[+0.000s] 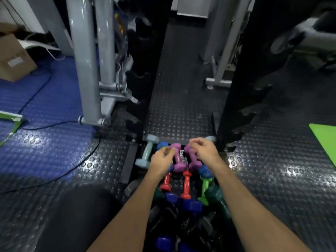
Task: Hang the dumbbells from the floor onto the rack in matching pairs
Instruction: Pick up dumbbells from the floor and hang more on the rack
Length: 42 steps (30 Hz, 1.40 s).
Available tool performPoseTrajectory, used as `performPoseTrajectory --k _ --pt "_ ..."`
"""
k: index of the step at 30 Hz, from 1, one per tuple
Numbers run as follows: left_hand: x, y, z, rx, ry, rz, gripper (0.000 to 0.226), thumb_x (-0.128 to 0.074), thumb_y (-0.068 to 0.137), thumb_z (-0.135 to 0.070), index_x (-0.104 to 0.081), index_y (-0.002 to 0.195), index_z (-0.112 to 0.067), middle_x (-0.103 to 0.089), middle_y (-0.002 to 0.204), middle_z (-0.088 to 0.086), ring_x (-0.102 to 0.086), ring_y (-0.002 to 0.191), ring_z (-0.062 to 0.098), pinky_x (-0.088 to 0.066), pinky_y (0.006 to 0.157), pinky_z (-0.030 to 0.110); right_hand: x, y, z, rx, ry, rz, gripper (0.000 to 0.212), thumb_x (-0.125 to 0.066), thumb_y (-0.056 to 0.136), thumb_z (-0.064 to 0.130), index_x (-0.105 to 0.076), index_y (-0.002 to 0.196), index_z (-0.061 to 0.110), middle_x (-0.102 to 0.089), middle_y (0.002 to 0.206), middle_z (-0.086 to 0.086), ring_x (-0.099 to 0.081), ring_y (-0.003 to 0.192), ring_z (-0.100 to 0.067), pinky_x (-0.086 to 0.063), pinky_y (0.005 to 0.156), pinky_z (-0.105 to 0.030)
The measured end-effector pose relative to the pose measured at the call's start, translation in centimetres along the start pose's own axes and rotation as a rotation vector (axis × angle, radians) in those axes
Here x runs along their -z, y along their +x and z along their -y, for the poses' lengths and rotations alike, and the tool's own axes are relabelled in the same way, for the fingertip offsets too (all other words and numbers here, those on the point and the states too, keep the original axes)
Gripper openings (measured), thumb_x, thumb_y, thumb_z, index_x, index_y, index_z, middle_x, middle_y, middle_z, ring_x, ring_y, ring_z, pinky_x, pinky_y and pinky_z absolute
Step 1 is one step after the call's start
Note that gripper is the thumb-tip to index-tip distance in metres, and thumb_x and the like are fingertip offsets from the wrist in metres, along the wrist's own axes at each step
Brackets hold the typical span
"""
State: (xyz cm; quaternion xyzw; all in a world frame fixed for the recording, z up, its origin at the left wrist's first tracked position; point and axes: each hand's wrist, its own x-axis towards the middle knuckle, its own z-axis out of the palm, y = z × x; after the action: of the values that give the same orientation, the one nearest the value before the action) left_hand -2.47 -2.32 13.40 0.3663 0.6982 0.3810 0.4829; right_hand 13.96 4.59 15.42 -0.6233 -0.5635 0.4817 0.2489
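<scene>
Several coloured dumbbells lie in a pile on the floor between the two black uprights of the rack (234, 99). Two purple dumbbells (179, 158) (193, 159) lie side by side at the far end of the pile. My left hand (161, 160) hovers just left of the left purple one, fingers loosely curled and holding nothing. Over the right purple one, my right hand (204, 150) also has loosely curled fingers with no grip that I can see. Nearer to me lie two red dumbbells (186, 184), a green one (204, 188) and dark blue ones (192, 204).
A pale grey-blue dumbbell (147, 153) lies left of the pile. A grey machine frame (85, 70) stands at the left beside a blue mat (45, 99) with a black cable (60, 124). There is a green mat (325, 139) at the right and a cardboard box (12, 59) at the far left.
</scene>
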Motion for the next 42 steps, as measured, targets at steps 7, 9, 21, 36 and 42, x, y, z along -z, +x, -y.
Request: performPoseTrajectory --k 7,9,21,36,42 --pt "-3.6 2.9 9.4 0.238 -0.012 0.0 0.026 -0.059 0.1 -0.033 -0.064 0.078 -0.018 -0.062 0.077 0.006 -0.056 0.079 0.021 -0.041 0.072 0.032 -6.1 2.8 -13.7 -0.313 -0.382 0.149 0.016 -0.068 0.086 0.027 -0.069 0.072 0.019 -0.071 0.087 -0.009 -0.067 0.088 -0.025 -0.054 0.083 -0.036" --pt "-4.2 3.6 11.1 0.264 -0.015 0.004 0.03 -0.058 0.1 -0.032 -0.062 0.075 -0.016 -0.059 0.076 0.009 -0.054 0.076 0.022 -0.044 0.074 0.035 -7.2 3.3 -16.0 -0.327 -0.522 0.21 0.017 -0.061 0.089 0.025 -0.075 0.089 0.016 -0.073 0.101 -0.012 -0.068 0.099 -0.029 -0.052 0.087 -0.032" --pt "-6.1 5.8 15.4 0.393 -0.257 -0.053 0.026 -0.057 0.079 -0.041 -0.065 0.073 -0.017 -0.054 0.061 -0.003 -0.048 0.061 0.021 -0.042 0.069 0.039 -10.3 3.0 -21.1 -0.438 -0.703 0.392 0.043 -0.066 0.087 0.04 -0.072 0.121 0.014 -0.071 0.124 -0.011 -0.067 0.109 -0.028 -0.052 0.09 -0.029" --pt "-7.1 5.7 15.9 0.429 -0.231 -0.008 0.022 -0.052 0.083 -0.04 -0.063 0.082 -0.021 -0.059 0.079 0.003 -0.05 0.07 0.02 -0.037 0.068 0.036 -9.9 3.1 -22.5 -0.431 -0.506 0.284 0.022 -0.064 0.089 0.004 -0.081 0.08 0.016 -0.077 0.085 0.003 -0.073 0.083 -0.011 -0.06 0.083 -0.026" --pt "-7.1 5.7 16.4 0.423 -0.225 0.017 0.02 -0.051 0.1 -0.03 -0.061 0.084 -0.024 -0.065 0.091 0.002 -0.058 0.081 0.02 -0.042 0.074 0.034 -9.1 3.9 -22.6 -0.494 -0.309 0.36 0.037 -0.05 0.086 -0.01 -0.081 0.075 0.009 -0.079 0.082 0.001 -0.07 0.081 -0.014 -0.06 0.088 -0.031"
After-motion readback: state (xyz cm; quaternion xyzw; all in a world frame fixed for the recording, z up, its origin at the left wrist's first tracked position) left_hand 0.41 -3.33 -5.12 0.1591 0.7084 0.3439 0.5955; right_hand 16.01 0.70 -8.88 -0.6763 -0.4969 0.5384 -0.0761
